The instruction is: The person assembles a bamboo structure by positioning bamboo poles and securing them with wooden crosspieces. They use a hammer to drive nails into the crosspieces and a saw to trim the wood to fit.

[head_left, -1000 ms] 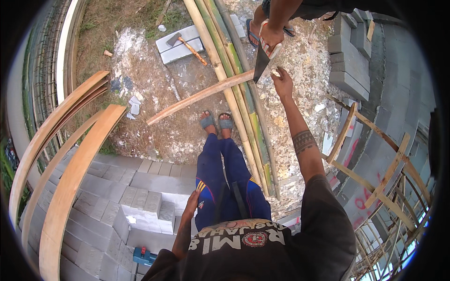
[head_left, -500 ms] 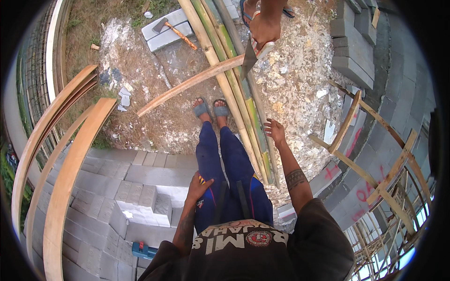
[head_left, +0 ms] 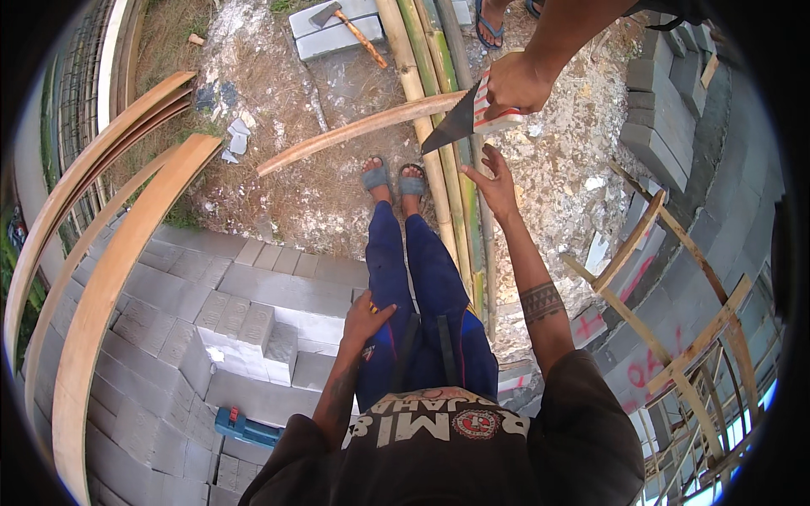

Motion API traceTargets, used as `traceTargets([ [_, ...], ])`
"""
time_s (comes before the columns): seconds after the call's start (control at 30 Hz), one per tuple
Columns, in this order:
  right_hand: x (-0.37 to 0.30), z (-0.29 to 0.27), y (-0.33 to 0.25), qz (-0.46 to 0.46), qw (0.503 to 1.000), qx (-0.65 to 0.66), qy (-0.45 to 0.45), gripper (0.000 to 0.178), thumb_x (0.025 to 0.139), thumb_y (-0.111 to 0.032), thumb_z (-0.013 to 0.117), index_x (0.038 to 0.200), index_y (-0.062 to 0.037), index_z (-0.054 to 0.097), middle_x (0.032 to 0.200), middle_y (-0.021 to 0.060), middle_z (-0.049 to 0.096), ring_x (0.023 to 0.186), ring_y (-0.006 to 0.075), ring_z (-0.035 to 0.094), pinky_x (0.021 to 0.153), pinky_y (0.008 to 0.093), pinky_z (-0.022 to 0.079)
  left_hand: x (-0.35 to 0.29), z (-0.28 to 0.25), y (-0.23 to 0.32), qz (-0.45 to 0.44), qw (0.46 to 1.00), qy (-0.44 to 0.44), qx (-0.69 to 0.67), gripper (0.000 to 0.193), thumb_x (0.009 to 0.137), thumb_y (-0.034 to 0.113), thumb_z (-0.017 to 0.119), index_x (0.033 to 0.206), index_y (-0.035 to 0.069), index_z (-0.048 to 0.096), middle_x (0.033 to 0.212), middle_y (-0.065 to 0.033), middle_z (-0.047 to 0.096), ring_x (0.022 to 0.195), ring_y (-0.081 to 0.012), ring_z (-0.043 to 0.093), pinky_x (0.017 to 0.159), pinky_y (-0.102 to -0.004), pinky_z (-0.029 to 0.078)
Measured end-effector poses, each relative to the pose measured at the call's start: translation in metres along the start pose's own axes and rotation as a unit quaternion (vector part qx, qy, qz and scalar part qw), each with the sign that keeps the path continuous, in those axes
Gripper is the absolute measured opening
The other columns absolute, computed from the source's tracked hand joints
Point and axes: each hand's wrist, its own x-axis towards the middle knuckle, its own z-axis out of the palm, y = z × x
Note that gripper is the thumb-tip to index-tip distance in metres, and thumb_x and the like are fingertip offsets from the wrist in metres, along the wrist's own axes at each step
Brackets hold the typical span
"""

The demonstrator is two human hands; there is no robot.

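My right hand (head_left: 495, 184) is stretched forward with its fingers apart, holding nothing. Just beyond its fingertips is a handsaw (head_left: 451, 126) with a dark blade and a white-and-red handle. Another person's hand (head_left: 516, 83) grips that handle, and the blade points left and toward me. Under the saw, a narrow wooden board (head_left: 363, 126) lies across several bamboo poles (head_left: 411, 83); the blade hides part of the poles. My left hand (head_left: 368, 320) rests on my thigh, fingers laid out and nothing in them.
An axe (head_left: 350, 29) with a wooden handle lies on pale blocks (head_left: 316, 35). Long boards (head_left: 110, 312) stand at the left beside stacked grey blocks (head_left: 253, 295). A blue tool (head_left: 249, 427) sits near my left arm. More blocks (head_left: 662, 126) and a wooden frame (head_left: 700, 341) are at the right.
The other person's hand has brought the saw nearer to me, its blade swinging to point left. My right hand has reached forward toward it. My left hand stays on my thigh.
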Motion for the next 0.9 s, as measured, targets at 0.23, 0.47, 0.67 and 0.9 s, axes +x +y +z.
traceTargets([
  [0.23,0.033,0.053,-0.057,-0.005,0.984,0.149,0.093,0.03,0.102,-0.016,0.07,0.121,0.0074,0.067,0.108,0.0079,0.073,0.096,0.0114,0.063,0.086,0.0301,0.05,-0.008,-0.013,0.026,-0.039,0.998,-0.053,0.009,0.079,0.084,0.045,0.082,0.137,-0.005,0.052,0.122,-0.0293,0.067,0.11,-0.043,0.068,0.094,-0.0482,0.054],
  [0.47,-0.003,0.062,-0.024,0.086,0.994,0.07,0.003,0.018,0.103,-0.018,0.07,0.098,-0.001,0.072,0.086,-0.0002,0.069,0.076,0.0075,0.063,0.074,0.0287,0.059,0.002,-0.049,0.089,0.201,0.953,0.196,-0.114,0.099,0.084,0.017,0.085,0.16,-0.004,0.024,0.163,-0.0299,0.03,0.152,-0.0404,0.032,0.121,-0.05,0.033],
  [0.67,-0.054,0.076,-0.059,0.079,0.977,-0.069,-0.187,0.02,0.104,-0.017,0.069,0.113,0.0011,0.073,0.098,0.0045,0.074,0.081,0.0084,0.066,0.073,0.0308,0.057,-0.01,-0.141,0.204,0.373,0.879,0.282,0.097,0.107,0.079,0.016,0.087,0.164,0.005,0.023,0.173,-0.0227,0.016,0.161,-0.0414,0.012,0.127,-0.0606,0.018],
  [0.9,-0.067,0.06,-0.085,-0.212,0.907,-0.074,-0.355,0.037,0.092,-0.011,0.07,0.129,-0.0081,0.072,0.129,0.0143,0.073,0.123,0.0345,0.068,0.108,0.0426,0.052,-0.048,-0.183,0.239,0.348,0.885,0.149,0.271,0.045,0.08,0.018,0.083,0.123,0.012,0.07,0.115,-0.0091,0.075,0.121,-0.0309,0.067,0.121,-0.0524,0.035],
])
